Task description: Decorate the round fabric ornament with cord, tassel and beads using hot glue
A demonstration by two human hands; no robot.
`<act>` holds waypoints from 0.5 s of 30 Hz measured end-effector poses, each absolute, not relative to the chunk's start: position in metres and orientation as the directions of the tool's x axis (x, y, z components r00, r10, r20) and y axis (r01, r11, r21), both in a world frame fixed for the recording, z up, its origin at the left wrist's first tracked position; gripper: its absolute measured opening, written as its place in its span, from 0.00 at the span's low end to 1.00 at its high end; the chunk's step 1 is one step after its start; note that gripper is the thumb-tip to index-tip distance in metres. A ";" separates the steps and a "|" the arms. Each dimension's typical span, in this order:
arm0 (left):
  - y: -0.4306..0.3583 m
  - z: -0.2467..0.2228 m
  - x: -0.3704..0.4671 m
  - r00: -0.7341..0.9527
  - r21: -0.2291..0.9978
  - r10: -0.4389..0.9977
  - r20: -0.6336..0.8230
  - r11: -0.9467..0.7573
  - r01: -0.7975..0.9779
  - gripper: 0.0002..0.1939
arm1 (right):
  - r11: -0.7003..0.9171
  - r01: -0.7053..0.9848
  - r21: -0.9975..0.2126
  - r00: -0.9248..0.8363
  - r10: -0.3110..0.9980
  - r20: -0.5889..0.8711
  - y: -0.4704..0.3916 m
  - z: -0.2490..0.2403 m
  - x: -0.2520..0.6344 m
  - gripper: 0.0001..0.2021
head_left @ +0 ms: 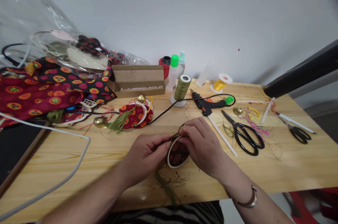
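Note:
Between my hands is a small round ornament (178,154) of dark patterned fabric with a white rim, held a little above the table. My left hand (148,159) pinches its upper left edge between thumb and fingers. The fingers of my right hand (202,146) are closed on its top right edge, beside a small ring-like piece. A green tassel (167,186) hangs or lies below the ornament, among loose threads and dark bits. Beyond my hands lies a red patterned fabric piece (132,115) with a white ring and another green tassel (121,120).
Behind stand an open cardboard box (138,76), a green thread spool (182,88), bottles (173,72) and a yellow spool (221,82). A glue gun (208,104) and black-handled scissors (245,134) lie right. Patterned fabric (52,83) fills the left; a white cable (79,164) crosses the near left.

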State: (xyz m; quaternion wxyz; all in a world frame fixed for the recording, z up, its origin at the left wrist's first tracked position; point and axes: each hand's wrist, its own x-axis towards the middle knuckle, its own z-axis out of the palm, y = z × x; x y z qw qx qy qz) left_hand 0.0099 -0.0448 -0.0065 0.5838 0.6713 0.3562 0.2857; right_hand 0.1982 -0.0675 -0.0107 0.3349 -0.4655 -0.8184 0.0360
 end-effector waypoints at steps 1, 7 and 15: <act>-0.045 -0.007 0.010 0.579 0.987 0.815 -0.037 -0.059 0.146 0.14 | 0.563 0.738 -0.371 -0.340 0.786 0.517 -0.068 -0.010 0.198 0.05; -0.045 -0.008 0.010 0.559 0.994 0.827 -0.067 0.006 0.110 0.14 | 0.565 0.729 -0.387 -0.331 0.785 0.524 -0.069 -0.006 0.197 0.03; -0.045 -0.008 0.010 0.553 0.997 0.831 -0.053 0.012 0.078 0.14 | 0.553 0.715 -0.428 -0.295 0.794 0.532 -0.072 -0.006 0.199 0.11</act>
